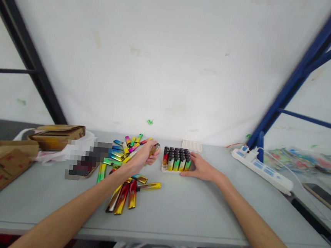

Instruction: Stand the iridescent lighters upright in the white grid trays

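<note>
Head view: glossy lighters [176, 164] stand in tight rows, another in the left hand [147, 154]

They fill a white tray [167, 170] near the middle of the grey table [204, 212], upright, black tops uppermost. Along the front row the bodies shine: red at the left end, then pale and green ones turning yellow toward the base.

The left hand is curled around a single lighter [154, 149] just left of the tray; its dark, metallic-looking top sticks out near the thumb, with a little gold below (the fingers cover most of the body). The right hand [200, 168] is unclenched, thumb and fingers spread against the tray's right end.

Loose lighters [132, 194] lie scattered left of the tray, partly behind the left forearm, in mirror-bright red, gold, blue, green and pink, many blending two colours. Behind the filled tray lies a pale gridded tray [191, 145].
</note>
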The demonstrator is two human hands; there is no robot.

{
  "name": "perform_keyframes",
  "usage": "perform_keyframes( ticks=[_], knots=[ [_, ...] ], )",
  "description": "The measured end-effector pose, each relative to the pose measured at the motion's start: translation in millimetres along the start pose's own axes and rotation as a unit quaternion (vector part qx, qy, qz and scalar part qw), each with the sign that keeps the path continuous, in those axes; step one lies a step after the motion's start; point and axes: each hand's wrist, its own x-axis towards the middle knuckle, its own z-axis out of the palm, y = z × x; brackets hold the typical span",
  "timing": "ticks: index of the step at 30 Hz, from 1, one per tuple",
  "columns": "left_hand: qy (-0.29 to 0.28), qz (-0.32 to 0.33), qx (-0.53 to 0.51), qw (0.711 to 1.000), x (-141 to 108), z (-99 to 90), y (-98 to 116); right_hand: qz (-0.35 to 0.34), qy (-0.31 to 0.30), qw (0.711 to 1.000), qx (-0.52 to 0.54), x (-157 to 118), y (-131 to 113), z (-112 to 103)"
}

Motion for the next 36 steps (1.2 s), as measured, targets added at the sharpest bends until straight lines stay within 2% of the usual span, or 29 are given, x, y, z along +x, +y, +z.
perform_keyframes(
  ticks=[8,12,15,20,25,28,31,36],
  knots=[
    [0.031,0.004,0.034,0.999,0.0,3.7,0.4,-0.006,-0.006,1.000,-0.002,1.0,-1.7,-2.2],
    [0.033,0.064,0.024,0.997,-1.6,5.5,0.1,-0.012,-0.007,1.000,0.005,1.3,-2.4,-2.4],
    [0.037,0.138,0.073,0.987,-5.6,7.8,1.3,-0.009,0.003,1.000,-0.002,0.9,-2.1,-1.7],
    [0.002,0.215,0.260,0.941,-12.1,8.9,7.3,-0.015,0.004,1.000,0.003,0.7,1.0,0.1],
    [0.008,0.281,0.404,0.870,-9.6,2.5,1.0,-0.013,-0.004,1.000,-0.004,0.9,4.0,0.8],
    [0.013,0.290,0.443,0.848,-5.9,-0.1,-6.4,-0.013,-0.004,1.000,-0.005,1.0,3.9,0.3],
    [0.027,0.281,0.461,0.841,-4.4,0.1,-9.5,-0.014,-0.008,1.000,-0.004,1.1,3.1,-0.4],
    [0.012,0.238,0.448,0.862,-5.3,-1.1,-11.5,-0.018,-0.010,1.000,-0.009,1.2,0.4,-1.9]
  ],
)
